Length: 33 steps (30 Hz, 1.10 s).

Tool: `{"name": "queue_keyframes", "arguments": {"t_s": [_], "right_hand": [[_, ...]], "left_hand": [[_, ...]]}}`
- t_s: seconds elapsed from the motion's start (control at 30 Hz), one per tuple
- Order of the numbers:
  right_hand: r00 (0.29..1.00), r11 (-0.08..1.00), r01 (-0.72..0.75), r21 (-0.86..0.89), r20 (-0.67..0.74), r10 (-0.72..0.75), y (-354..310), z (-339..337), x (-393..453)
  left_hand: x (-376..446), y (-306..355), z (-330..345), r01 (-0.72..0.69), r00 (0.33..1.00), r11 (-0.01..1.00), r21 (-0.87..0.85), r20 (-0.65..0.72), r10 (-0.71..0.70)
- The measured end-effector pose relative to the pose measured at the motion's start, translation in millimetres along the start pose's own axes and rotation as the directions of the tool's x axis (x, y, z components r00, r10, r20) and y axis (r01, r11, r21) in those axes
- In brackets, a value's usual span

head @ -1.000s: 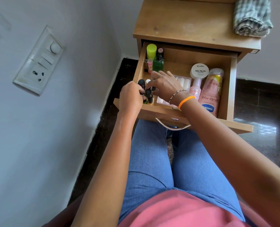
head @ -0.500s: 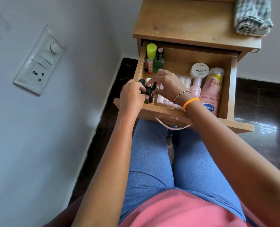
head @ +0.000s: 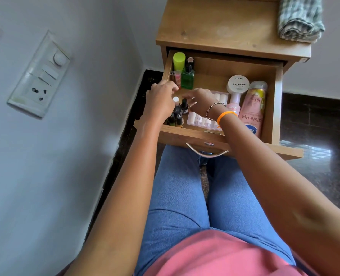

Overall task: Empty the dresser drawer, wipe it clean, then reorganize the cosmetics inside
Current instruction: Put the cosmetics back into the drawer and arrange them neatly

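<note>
The drawer (head: 214, 134) stands pulled out of the dresser (head: 220, 26) at 12 o'clock, above the person's jeans (head: 185, 196). Both hands hover over its left half. The left hand (head: 161, 100) sits at the drawer's 9 o'clock edge, its grip loosely curled and blurred, with nothing seen in it. The right hand (head: 202, 102), wearing a bead bracelet (head: 214, 108) and an orange band (head: 225, 115), has its fingers spread and relaxed, also holding nothing. Between the hands, at the drawer's 8 o'clock corner, a cluster of small nail polish bottles (head: 178, 113) stands upright, close together. Just right of them a clear box (head: 203, 119) lies flat, partly under the right wrist. At the drawer's 10 o'clock back corner stand a yellow-green tube (head: 179, 60), a green bottle (head: 187, 77) and a small pink tube (head: 177, 75), packed together. Along the 3 o'clock side a pink lotion bottle (head: 252, 110) lies flat, with a pink pump bottle (head: 234, 101) and a white nail polish jar (head: 238, 84) just beside it. A folded checked cloth (head: 300, 18) rests on the dresser top at 1 o'clock. A switch plate (head: 39, 76) hangs on the wall at 9 o'clock.
</note>
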State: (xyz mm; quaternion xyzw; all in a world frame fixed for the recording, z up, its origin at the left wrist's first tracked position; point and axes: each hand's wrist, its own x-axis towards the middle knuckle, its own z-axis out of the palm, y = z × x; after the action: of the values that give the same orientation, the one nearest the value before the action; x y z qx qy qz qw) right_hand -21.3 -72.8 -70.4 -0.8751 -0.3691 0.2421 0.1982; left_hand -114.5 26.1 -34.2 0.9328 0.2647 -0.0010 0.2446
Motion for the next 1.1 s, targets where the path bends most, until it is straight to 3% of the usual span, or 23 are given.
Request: {"name": "queue_keyframes", "arguments": {"t_s": [0.17, 0.43, 0.67, 0.77, 0.97, 1.1], "right_hand": [[0.999, 1.0, 0.019, -0.014, 0.042, -0.018, -1.5, 6.0, 3.7], [0.998, 0.998, 0.016, -0.057, 0.063, -0.012, -1.9, 10.6, 6.1], [0.999, 0.999, 0.031, -0.015, 0.031, -0.03, 3.1, -6.6, -11.4], [1.0, 0.996, -0.008, -0.09, 0.001, 0.008, 22.1, -28.1, -31.4], [0.99, 0.966, -0.124, -0.227, 0.033, 0.135, 57.8, -49.1, -66.1], [0.987, 0.969, -0.102, -0.226, 0.096, 0.126, 56.7, -37.4, -40.5]], "left_hand": [[1.2, 5.8, -0.8, -0.031, 0.995, 0.985, 0.17, 0.1, 0.014], [1.5, 8.8, -2.7, -0.046, 0.992, 0.977, 0.208, 0.123, 0.02], [-4.6, 10.0, 2.7, -0.081, 0.995, 0.996, 0.022, 0.059, 0.08], [-17.2, 17.8, 5.3, -0.153, 0.987, 0.986, -0.07, 0.033, 0.156], [-63.0, 40.1, 23.0, -0.233, 0.939, 0.972, -0.031, 0.252, 0.233], [-77.0, 49.8, 37.5, -0.242, 0.917, 0.97, -0.037, 0.318, 0.241]]}}
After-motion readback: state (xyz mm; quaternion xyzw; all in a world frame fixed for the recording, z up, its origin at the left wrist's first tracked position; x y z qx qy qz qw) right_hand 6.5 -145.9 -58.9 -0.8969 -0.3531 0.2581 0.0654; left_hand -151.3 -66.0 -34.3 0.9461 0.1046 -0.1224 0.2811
